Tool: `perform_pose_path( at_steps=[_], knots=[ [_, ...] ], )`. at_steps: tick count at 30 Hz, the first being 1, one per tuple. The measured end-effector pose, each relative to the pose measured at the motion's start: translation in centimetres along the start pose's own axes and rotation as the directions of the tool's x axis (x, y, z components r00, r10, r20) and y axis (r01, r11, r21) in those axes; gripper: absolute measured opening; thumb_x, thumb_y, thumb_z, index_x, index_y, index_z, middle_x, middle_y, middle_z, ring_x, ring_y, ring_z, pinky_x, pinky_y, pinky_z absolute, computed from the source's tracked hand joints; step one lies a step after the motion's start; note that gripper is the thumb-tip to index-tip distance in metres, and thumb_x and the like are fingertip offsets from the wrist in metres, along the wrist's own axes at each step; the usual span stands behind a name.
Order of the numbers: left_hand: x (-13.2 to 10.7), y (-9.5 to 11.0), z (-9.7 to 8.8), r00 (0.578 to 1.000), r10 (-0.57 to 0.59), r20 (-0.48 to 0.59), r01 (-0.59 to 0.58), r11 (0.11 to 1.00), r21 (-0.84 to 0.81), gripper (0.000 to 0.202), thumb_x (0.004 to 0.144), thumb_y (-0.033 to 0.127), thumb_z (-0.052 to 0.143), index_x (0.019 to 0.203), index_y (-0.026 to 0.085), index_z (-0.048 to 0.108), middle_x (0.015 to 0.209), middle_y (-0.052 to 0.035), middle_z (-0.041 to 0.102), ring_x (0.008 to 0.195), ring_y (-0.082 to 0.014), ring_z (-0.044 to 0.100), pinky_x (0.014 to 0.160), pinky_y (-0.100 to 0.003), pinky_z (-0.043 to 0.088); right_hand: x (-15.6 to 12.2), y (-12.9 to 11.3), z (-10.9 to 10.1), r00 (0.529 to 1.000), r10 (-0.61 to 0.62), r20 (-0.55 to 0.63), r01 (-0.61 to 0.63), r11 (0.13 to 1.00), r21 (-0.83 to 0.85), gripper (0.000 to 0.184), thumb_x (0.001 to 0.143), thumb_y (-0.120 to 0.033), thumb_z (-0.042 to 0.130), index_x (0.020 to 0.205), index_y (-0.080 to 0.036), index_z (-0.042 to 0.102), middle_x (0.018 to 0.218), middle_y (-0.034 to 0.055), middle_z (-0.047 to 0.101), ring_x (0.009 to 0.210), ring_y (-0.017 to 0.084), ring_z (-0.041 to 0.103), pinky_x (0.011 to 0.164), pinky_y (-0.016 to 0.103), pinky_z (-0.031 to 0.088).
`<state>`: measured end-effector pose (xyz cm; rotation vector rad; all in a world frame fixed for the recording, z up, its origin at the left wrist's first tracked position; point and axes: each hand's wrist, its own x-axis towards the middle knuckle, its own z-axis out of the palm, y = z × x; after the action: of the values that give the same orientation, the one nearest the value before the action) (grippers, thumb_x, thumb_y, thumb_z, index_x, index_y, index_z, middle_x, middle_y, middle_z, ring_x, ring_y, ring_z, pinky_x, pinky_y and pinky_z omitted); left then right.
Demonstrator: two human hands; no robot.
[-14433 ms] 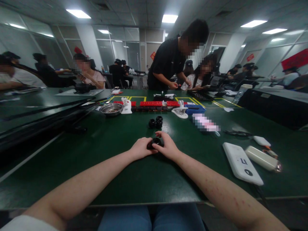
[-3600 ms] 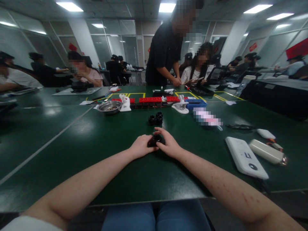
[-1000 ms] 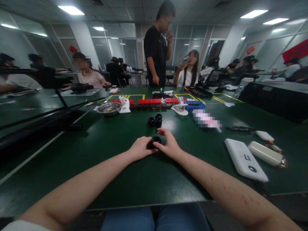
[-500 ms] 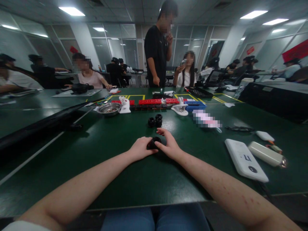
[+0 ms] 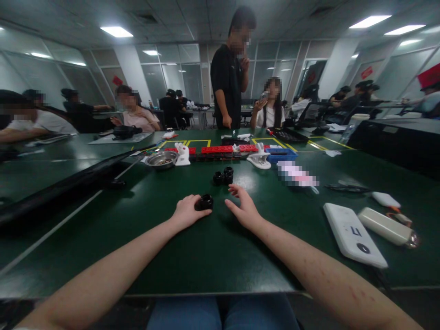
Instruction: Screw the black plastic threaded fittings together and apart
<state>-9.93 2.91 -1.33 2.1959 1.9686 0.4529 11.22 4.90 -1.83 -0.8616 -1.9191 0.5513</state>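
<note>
My left hand (image 5: 186,211) is closed around a glossy black round part (image 5: 206,202) with an opening in its top, low over the green table (image 5: 192,270). Its exact kind is unclear, and my fingers cover its left side. To the right, my right hand (image 5: 243,208) is empty, thumb and fingers spread apart. Just beyond my hands stand several similar black round parts (image 5: 217,178), grouped closely together.
Behind the parts stand a metal bowl (image 5: 161,160) of small pieces, white clamps (image 5: 259,158), red strips (image 5: 222,149) and a blue tray (image 5: 282,154). White devices (image 5: 354,233) lie at right. A long black bar (image 5: 62,185) crosses the left. Several people sit or stand beyond.
My left hand has moved left with the black round part. My right hand has come away from that part, leaving a gap between the hands. The view has shifted slightly.
</note>
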Motion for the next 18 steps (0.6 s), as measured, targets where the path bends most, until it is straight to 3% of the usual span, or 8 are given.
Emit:
perform_pose_path(
  at_steps=[5,10,14,18],
  knots=[
    [-1.1,-6.0,-2.4,0.964,-0.266,0.020,0.265,0.963,0.057,0.056,0.066,0.066,0.043,0.097,0.019,0.051,0.099,-0.0098,0.056,0.092,-0.0284,0.053,0.071,-0.035,0.041,0.0,-0.2,-0.2,1.000,0.014,0.008,-0.014,1.000,-0.001,0.038,0.076,-0.028,0.052,0.112,-0.020,0.042,0.102,0.0075,0.051,0.091,0.021,0.049,0.081,0.039,0.042],
    [-3.1,-11.5,-5.2,0.865,-0.500,-0.029,0.499,0.854,0.145,0.072,0.064,0.071,0.036,0.108,0.015,0.047,0.108,-0.0155,0.052,0.100,-0.0343,0.049,0.073,-0.041,0.042,0.0,0.1,0.1,0.999,0.017,0.027,-0.017,1.000,-0.014,0.038,0.075,-0.026,0.053,0.112,-0.021,0.043,0.101,0.0071,0.051,0.088,0.020,0.050,0.080,0.039,0.043],
    [-5.4,-13.6,-6.7,0.819,-0.572,-0.044,0.572,0.809,0.137,0.082,0.063,0.072,0.033,0.118,0.012,0.041,0.113,-0.0193,0.049,0.102,-0.0363,0.047,0.075,-0.045,0.041,0.0,0.4,0.3,0.999,0.039,0.030,-0.037,0.998,-0.043,0.037,0.075,-0.025,0.053,0.110,-0.019,0.043,0.102,0.0074,0.051,0.088,0.019,0.050,0.078,0.037,0.044],
    [-7.3,-15.3,-7.1,0.807,-0.587,-0.056,0.590,0.800,0.112,0.085,0.063,0.074,0.031,0.116,0.009,0.043,0.108,-0.0228,0.050,0.097,-0.0396,0.049,0.073,-0.050,0.040,0.1,0.7,0.3,0.997,0.073,0.034,-0.070,0.994,-0.079,0.036,0.075,-0.025,0.052,0.109,-0.018,0.044,0.103,0.0080,0.051,0.087,0.019,0.050,0.078,0.037,0.044]
  ],
)
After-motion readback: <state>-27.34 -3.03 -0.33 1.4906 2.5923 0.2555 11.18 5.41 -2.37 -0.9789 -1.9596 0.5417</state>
